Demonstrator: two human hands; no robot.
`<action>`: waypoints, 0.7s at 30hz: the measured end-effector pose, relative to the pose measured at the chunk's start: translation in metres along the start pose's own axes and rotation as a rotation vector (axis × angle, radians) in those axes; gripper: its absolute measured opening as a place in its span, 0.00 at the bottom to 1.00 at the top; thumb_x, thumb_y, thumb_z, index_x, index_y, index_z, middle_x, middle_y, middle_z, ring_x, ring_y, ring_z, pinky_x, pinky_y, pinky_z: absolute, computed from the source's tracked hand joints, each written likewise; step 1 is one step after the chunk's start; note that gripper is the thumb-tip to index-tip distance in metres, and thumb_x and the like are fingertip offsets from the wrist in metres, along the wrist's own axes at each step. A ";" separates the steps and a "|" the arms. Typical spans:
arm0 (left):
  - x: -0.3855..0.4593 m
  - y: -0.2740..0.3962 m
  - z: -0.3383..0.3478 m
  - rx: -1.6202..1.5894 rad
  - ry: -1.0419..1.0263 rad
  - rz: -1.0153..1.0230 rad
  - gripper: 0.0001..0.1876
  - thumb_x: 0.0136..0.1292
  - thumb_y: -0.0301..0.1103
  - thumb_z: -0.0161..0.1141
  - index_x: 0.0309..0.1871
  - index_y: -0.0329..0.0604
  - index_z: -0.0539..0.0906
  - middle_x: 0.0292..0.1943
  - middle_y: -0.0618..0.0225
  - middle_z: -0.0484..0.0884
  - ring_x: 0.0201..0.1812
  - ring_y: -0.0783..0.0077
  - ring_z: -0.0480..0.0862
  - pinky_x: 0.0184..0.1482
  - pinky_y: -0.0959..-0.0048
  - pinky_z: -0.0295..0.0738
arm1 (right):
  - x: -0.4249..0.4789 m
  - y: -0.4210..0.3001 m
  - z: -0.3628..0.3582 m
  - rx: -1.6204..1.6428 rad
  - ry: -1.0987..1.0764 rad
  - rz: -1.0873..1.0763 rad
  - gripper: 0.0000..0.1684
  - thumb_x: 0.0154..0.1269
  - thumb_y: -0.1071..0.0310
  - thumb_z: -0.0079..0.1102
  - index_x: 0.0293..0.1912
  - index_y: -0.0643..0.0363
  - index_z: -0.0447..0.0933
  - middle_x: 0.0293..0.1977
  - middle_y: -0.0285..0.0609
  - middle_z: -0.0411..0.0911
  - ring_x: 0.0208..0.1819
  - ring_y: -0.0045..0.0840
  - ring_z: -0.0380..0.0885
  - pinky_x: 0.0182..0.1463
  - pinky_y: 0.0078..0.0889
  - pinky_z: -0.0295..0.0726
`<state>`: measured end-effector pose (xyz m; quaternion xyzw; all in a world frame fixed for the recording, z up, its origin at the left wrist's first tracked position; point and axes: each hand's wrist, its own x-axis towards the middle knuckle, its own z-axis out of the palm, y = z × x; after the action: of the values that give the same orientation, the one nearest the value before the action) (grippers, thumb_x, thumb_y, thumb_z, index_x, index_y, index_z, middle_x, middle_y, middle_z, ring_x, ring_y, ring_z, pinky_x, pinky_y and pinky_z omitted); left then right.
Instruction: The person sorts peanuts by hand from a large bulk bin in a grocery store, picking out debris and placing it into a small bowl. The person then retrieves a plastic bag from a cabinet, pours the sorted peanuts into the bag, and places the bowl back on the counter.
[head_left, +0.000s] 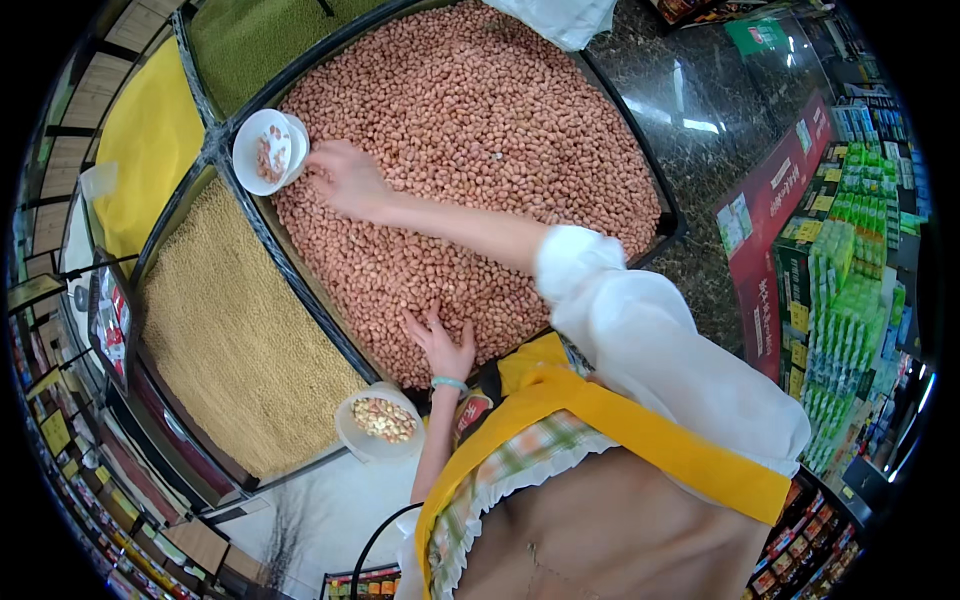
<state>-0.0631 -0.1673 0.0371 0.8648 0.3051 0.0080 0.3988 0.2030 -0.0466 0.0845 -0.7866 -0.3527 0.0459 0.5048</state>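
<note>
A deep bin of pink-skinned peanuts (480, 150) lies before me. My left hand (441, 346), with a pale green bangle at the wrist, rests on the peanuts near the bin's front edge. Its fingers are spread and nothing shows in them. Farther off, my right hand (346, 180) has its fingers curled beside a white plastic bowl (288, 135). Whether they grip its rim or pinch a peanut is hidden. The bowl stands at the bin's far left corner and holds some reddish peanuts or skins. Left of my left wrist, a translucent tub (360, 442) contains pale and pink kernels.
Black dividers (217, 142) separate the peanuts from bins of soybean-like beans (232, 330), yellow grain (146, 142) and small green beans (255, 52). A plastic bag (562, 19) hangs over the far edge. Stacked green packages (840, 300) stand to the right.
</note>
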 end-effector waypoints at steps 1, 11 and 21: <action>0.001 0.002 0.000 -0.005 0.004 0.000 0.37 0.55 0.39 0.68 0.68 0.48 0.65 0.72 0.34 0.39 0.72 0.31 0.43 0.70 0.46 0.48 | -0.022 0.010 -0.028 0.031 0.032 0.022 0.13 0.59 0.68 0.59 0.44 0.58 0.80 0.43 0.46 0.79 0.49 0.36 0.76 0.53 0.39 0.75; 0.003 0.006 0.000 -0.005 0.025 0.031 0.36 0.54 0.37 0.68 0.67 0.48 0.65 0.71 0.31 0.39 0.72 0.31 0.42 0.69 0.45 0.47 | -0.096 0.135 -0.191 -0.555 -0.049 0.061 0.07 0.51 0.67 0.65 0.33 0.53 0.80 0.33 0.38 0.79 0.44 0.35 0.75 0.47 0.38 0.76; 0.000 0.008 -0.002 0.005 0.004 0.006 0.38 0.55 0.34 0.67 0.69 0.49 0.63 0.72 0.32 0.36 0.70 0.26 0.42 0.69 0.40 0.45 | -0.084 0.136 -0.192 -0.744 -0.333 -0.237 0.08 0.54 0.70 0.59 0.37 0.54 0.80 0.39 0.43 0.76 0.46 0.35 0.75 0.47 0.39 0.75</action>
<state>-0.0595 -0.1700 0.0436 0.8666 0.3032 0.0101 0.3962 0.2920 -0.2765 0.0416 -0.8511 -0.5098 -0.0162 0.1245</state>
